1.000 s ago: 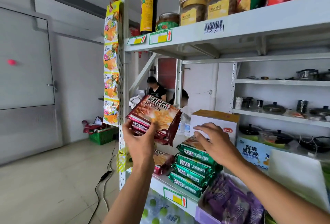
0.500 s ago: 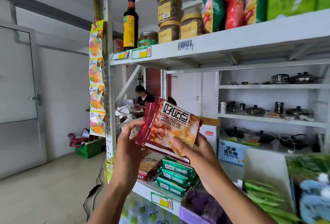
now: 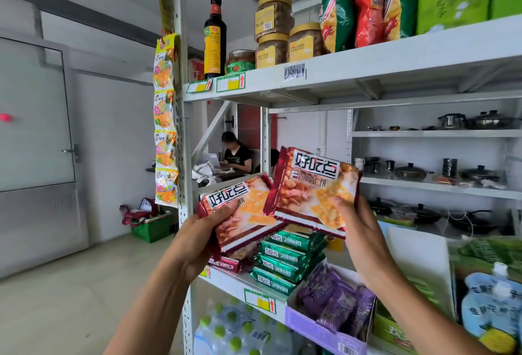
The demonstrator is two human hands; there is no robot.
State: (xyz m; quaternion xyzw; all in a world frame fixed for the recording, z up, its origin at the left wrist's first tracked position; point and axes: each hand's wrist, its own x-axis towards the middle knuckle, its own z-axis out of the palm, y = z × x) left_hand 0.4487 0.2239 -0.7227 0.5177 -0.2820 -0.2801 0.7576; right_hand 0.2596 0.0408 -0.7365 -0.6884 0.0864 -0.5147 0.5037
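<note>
Our left hand (image 3: 207, 237) curls its fingers round a stack of red biscuit packs (image 3: 243, 213), thumb pressed on the top one. Our right hand (image 3: 357, 230) pinches another red biscuit pack (image 3: 313, 189) at its lower right corner, thumb in front, tilted above the green packs (image 3: 285, 258) stacked just below both sets of fingers.

The right hand (image 3: 358, 230) has drawn one red packet (image 3: 313, 193) off the stack (image 3: 243, 216) gripped by the left hand (image 3: 203, 238), holding it just right of it.

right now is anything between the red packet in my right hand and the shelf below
Yes: a stack of green packets lies on the shelf just below the red packet in the right hand.
</note>
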